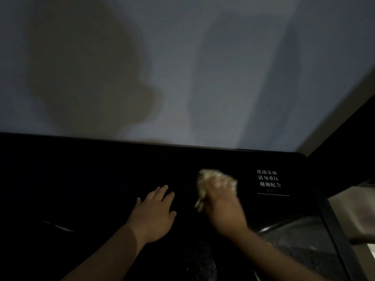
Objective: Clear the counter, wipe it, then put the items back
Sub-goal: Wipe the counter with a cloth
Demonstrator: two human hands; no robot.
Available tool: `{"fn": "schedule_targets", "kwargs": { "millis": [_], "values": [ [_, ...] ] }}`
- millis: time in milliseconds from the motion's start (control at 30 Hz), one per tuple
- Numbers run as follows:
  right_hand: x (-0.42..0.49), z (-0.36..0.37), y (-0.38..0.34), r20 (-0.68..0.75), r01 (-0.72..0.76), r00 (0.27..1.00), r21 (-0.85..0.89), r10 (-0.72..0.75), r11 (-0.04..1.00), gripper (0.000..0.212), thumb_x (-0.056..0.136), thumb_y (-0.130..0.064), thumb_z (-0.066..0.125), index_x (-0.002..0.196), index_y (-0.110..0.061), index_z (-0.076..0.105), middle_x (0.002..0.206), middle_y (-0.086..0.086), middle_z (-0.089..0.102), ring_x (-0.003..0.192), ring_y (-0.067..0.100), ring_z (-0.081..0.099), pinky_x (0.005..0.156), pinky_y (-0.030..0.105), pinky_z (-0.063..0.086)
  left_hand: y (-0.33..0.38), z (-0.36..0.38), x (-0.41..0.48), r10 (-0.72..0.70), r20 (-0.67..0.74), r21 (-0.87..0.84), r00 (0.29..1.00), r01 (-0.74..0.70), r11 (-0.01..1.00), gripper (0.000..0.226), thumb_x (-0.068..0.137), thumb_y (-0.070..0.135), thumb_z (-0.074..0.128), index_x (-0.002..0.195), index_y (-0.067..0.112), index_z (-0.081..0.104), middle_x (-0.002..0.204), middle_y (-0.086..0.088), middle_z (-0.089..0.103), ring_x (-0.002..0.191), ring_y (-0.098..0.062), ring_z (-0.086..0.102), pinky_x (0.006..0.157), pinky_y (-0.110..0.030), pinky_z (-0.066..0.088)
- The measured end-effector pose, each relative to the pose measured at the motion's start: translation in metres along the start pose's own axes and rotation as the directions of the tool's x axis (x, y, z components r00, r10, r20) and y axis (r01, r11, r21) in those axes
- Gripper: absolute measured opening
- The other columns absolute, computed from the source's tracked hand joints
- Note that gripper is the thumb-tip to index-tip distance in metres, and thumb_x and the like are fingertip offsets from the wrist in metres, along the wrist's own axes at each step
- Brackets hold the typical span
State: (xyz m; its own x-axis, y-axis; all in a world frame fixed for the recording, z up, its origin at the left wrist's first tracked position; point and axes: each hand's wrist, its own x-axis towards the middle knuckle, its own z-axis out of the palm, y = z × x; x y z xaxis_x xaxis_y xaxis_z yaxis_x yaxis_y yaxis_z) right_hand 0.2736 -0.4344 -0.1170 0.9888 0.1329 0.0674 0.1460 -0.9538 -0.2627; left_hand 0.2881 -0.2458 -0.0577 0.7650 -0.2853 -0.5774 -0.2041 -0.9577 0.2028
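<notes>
Right hand [221, 201] has the cloth [204, 178] bunched on the dark surface [101, 179]. Its fingers [223, 182] are clenched over it, with cloth poking out past and left of them, kinda blurry. Left hand [154, 213] rests flat beside it with its fingers relaxed. There's a sign [268, 181] just to the right.

Counter [101, 179] black, glossy; cloth [205, 177] pale beige, mottled; sign [268, 180] white lettering; wall [182, 67] grey.
</notes>
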Motion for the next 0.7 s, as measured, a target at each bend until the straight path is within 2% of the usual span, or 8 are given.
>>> {"fn": "schedule_targets", "kwargs": {
  "millis": [67,133,233,300,367,500,567,700],
  "values": [
    [-0.038,0.005,-0.011,0.149,0.330,0.936,-0.047,-0.320,0.943,0.062,0.072,-0.040,0.038,0.132,-0.022,0.045,0.127,0.000,0.062,0.117,0.022,0.059,0.110,0.033,0.031,-0.001,0.002,-0.003,0.012,0.001,0.007,1.000,-0.012,1.000,0.057,0.102,0.038,0.027,0.153,0.024,0.004,0.159,0.006,-0.011,0.147,-0.015,-0.010,0.119,-0.046,0.004],
    [-0.036,-0.010,0.016,0.214,0.434,0.888,-0.095,-0.408,0.896,0.057,0.074,-0.037,0.045,0.129,-0.023,0.047,0.127,-0.002,0.062,0.117,0.016,0.059,0.110,0.027,0.025,0.000,0.006,-0.009,0.022,0.005,0.012,1.000,-0.022,1.000,0.057,0.103,0.036,0.027,0.153,0.022,0.002,0.159,0.007,-0.012,0.147,-0.014,-0.011,0.120,-0.044,0.003],
    [0.007,-0.030,0.068,0.080,0.119,0.991,-0.121,-0.109,0.986,0.056,0.091,-0.019,0.049,0.144,-0.017,0.034,0.149,0.012,0.036,0.138,0.026,0.035,0.115,0.025,0.006,0.002,0.011,-0.020,0.030,0.009,0.013,1.000,-0.030,0.999,0.057,0.103,0.032,0.026,0.153,0.020,0.001,0.159,0.006,-0.013,0.146,-0.013,-0.012,0.121,-0.043,0.001],
    [0.022,-0.029,0.064,0.120,-0.201,0.971,-0.043,0.204,0.979,0.058,0.096,-0.027,0.038,0.150,-0.019,0.018,0.158,0.009,0.015,0.146,0.026,0.013,0.118,0.033,0.003,0.002,0.011,-0.023,0.030,0.005,-0.001,1.000,-0.030,1.000,0.057,0.104,0.031,0.026,0.153,0.020,0.000,0.159,0.006,-0.013,0.146,-0.013,-0.013,0.121,-0.043,0.001],
    [0.010,-0.017,0.033,0.076,-0.242,0.968,0.006,0.241,0.970,0.064,0.088,-0.034,0.035,0.148,-0.015,0.026,0.153,0.014,0.026,0.142,0.032,0.023,0.118,0.040,0.007,0.002,0.011,-0.023,0.028,0.004,-0.020,1.000,-0.028,0.999,0.056,0.104,0.031,0.026,0.153,0.020,0.001,0.159,0.006,-0.013,0.146,-0.013,-0.013,0.121,-0.043,0.001],
    [-0.075,0.001,-0.036,0.054,0.267,0.961,0.070,-0.271,0.961,0.049,0.087,-0.048,0.039,0.125,-0.023,0.057,0.129,0.001,0.060,0.122,0.025,0.054,0.107,0.038,0.026,0.003,0.015,-0.020,-0.007,-0.023,-0.006,1.000,0.007,1.000,0.057,0.103,0.033,0.028,0.153,0.021,0.002,0.159,0.008,-0.012,0.146,-0.012,-0.012,0.120,-0.042,0.002],
    [-0.077,-0.011,-0.015,0.080,0.342,0.935,0.034,-0.344,0.939,0.042,0.091,-0.048,0.037,0.110,-0.023,0.065,0.117,-0.001,0.067,0.112,0.022,0.061,0.101,0.035,0.038,0.005,0.017,-0.023,0.001,-0.014,-0.015,1.000,-0.001,1.000,0.057,0.103,0.031,0.029,0.153,0.021,0.002,0.159,0.008,-0.013,0.146,-0.013,-0.012,0.120,-0.042,0.001],
    [-0.041,-0.031,0.053,-0.017,-0.150,0.989,-0.064,0.149,0.987,0.055,0.081,-0.043,0.047,0.119,-0.004,0.059,0.125,0.018,0.059,0.121,0.034,0.053,0.105,0.034,0.038,0.009,0.024,-0.035,0.026,0.003,-0.039,1.000,-0.025,0.999,0.058,0.103,0.028,0.030,0.153,0.019,0.001,0.159,0.006,-0.013,0.146,-0.013,-0.013,0.120,-0.043,0.000]
  ]
}}
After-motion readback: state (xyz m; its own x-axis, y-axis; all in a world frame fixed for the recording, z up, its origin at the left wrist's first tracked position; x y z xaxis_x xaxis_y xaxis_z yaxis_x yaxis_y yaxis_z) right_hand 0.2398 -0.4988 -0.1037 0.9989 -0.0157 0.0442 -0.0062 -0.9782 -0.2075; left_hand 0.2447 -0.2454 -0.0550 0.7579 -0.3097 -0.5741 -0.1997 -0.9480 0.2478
